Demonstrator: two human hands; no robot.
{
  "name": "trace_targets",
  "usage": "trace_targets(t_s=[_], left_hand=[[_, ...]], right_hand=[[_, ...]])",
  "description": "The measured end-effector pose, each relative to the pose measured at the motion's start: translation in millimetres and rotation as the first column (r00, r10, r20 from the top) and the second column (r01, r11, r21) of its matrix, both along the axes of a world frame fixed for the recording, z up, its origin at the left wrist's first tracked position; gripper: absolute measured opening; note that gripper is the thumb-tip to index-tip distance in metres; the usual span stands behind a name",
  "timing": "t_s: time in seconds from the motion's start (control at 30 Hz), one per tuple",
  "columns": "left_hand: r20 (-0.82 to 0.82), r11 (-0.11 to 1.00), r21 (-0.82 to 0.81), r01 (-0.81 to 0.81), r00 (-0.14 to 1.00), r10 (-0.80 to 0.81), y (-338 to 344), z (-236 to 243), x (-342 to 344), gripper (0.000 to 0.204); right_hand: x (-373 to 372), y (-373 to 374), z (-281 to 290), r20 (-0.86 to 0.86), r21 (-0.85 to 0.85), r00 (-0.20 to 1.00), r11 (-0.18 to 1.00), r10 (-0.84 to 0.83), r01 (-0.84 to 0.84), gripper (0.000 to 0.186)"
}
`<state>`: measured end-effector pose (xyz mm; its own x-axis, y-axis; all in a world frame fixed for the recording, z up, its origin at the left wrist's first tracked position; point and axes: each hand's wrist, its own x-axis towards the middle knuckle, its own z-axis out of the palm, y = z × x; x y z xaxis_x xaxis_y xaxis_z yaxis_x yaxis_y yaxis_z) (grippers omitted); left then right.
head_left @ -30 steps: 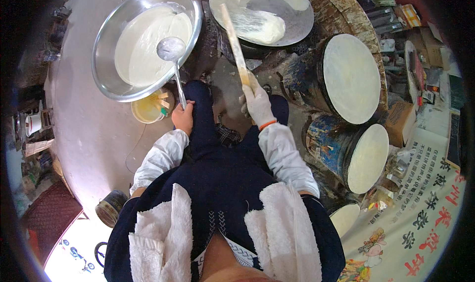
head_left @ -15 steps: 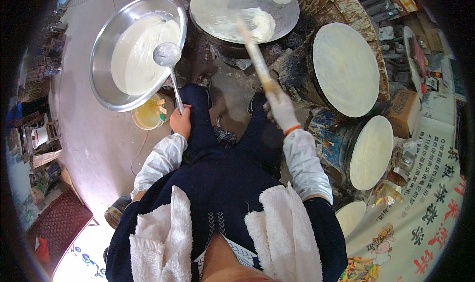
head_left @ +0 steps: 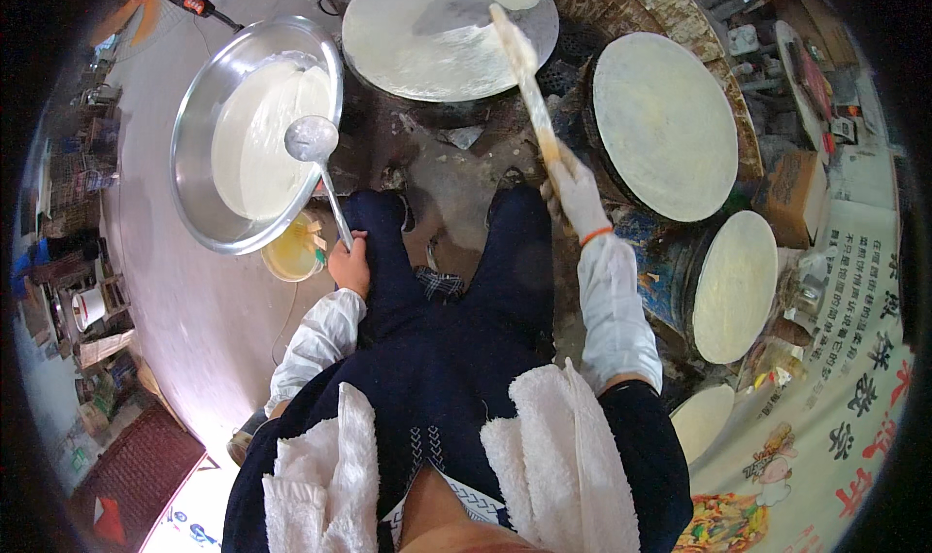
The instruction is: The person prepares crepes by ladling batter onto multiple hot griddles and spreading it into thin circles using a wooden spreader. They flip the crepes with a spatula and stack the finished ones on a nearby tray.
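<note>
My left hand point(head_left: 349, 264) is closed round the handle of a metal ladle point(head_left: 312, 139). The ladle's bowl hangs over the near right rim of a wide steel basin point(head_left: 187, 179) with white batter point(head_left: 254, 155) in it. In a white glove, my right hand point(head_left: 575, 194) grips a long wooden batter spreader point(head_left: 534, 99). Batter coats the spreader's far part, which reaches over the right side of a round griddle point(head_left: 464, 13). A pale batter layer point(head_left: 408, 60) covers much of that griddle, with a grey bare patch toward the back.
To the right stand more round griddles, a large one point(head_left: 665, 126) and a smaller one point(head_left: 735, 286), both with pale sheets on them. Another pale round point(head_left: 703, 423) lies nearer me. A small yellowish bucket point(head_left: 291, 254) sits below the basin. A cardboard box point(head_left: 791, 199) is at the right.
My right hand has swung the spreader to the right across the griddle. The batter lump at the griddle's near right is now flattened out. The ladle stays over the basin's rim; the view has shifted slightly.
</note>
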<state>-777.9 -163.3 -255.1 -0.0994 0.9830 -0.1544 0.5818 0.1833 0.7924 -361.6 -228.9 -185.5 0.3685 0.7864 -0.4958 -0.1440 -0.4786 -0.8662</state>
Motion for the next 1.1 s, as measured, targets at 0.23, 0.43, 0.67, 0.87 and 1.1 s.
trace_targets(t_s=[0.23, 0.43, 0.67, 0.87, 1.1], left_hand=[[-0.058, 0.999, -0.033, 0.027, 0.998, -0.029, 3, -6, 2, 0.025], [-0.014, 0.999, 0.046, -0.023, 1.000, 0.023, 1, 0, 1, 0.025], [-0.084, 1.000, 0.013, -0.007, 0.996, 0.008, 5, 6, 3, 0.022], [-0.011, 0.992, -0.103, -0.074, 0.997, 0.073, 7, -6, 3, 0.021], [-0.017, 1.000, -0.002, -0.027, 0.999, 0.027, 5, 0, -1, 0.021]], right_hand=[[24, 114, 20, 0.882, -0.091, 0.468, 0.995, 0.057, 0.051, 0.039], [-13, 83, 1, 0.854, -0.063, 0.520, 0.987, -0.024, 0.149, 0.051], [51, 177, 1, 0.810, 0.009, 0.584, 0.996, -0.059, 0.088, 0.041], [81, 204, 2, 0.809, 0.074, 0.580, 0.996, -0.093, 0.055, 0.041], [-19, 145, 9, 0.771, 0.041, 0.635, 0.993, 0.041, -0.113, 0.041]])
